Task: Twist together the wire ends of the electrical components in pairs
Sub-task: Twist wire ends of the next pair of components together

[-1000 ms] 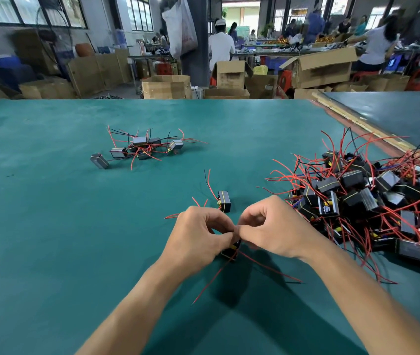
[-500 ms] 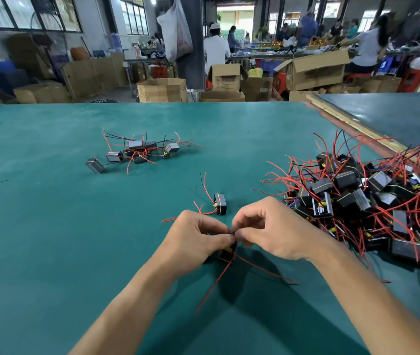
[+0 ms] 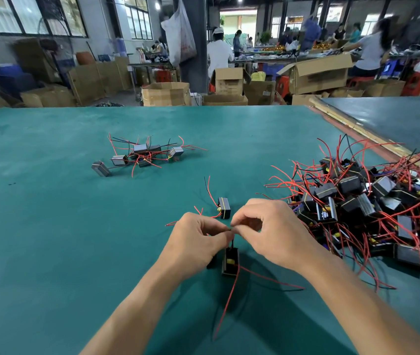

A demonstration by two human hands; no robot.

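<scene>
Head view: left hand (image 3: 198, 239) and right hand (image 3: 270, 231) pinch thin wire ends (image 3: 231, 229) together

A green-covered desk (image 3: 50, 226) fills the foreground. Beyond its far edge stand open cardboard boxes (image 3: 316, 75) and a tall octagonal carton (image 3: 165, 94). A white sack (image 3: 180, 34) hangs on a dark pillar (image 3: 196, 47). Workers sit at distant benches beneath barred windows (image 3: 32, 14).

Green mat (image 3: 50, 239) left open; component heap (image 3: 362, 208) blocks right; small cluster (image 3: 142, 156) ahead-left.
</scene>
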